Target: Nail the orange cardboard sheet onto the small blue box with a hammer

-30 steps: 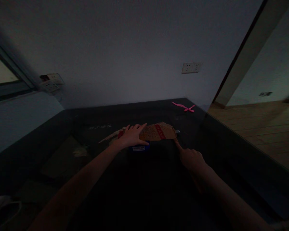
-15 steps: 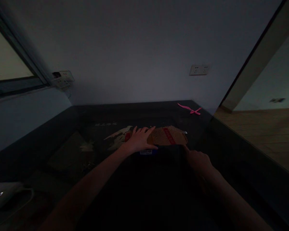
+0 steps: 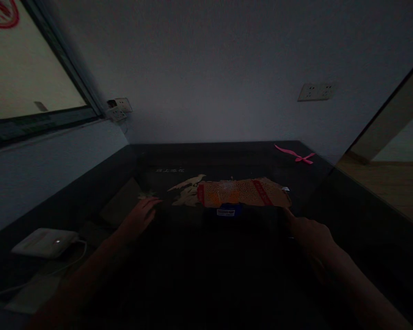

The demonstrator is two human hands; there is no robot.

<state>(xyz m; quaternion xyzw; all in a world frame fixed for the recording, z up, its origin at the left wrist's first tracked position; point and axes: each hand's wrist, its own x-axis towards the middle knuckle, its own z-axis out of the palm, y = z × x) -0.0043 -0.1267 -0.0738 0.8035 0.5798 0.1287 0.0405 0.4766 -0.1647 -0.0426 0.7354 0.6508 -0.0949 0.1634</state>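
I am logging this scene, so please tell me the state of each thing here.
Packet: lying flat on the table.
Left hand: open, flat on the table, apart from the packet.
Right hand: fingertip at the packet's right end.
Ribbon: lying loose.
White device: cable attached.

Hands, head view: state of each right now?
Left hand: open, flat on the dark table, holding nothing.
Right hand: fingertip at the right end of the orange packet; grip cannot be told.

Label on blue box [image 3: 226,211] unreadable
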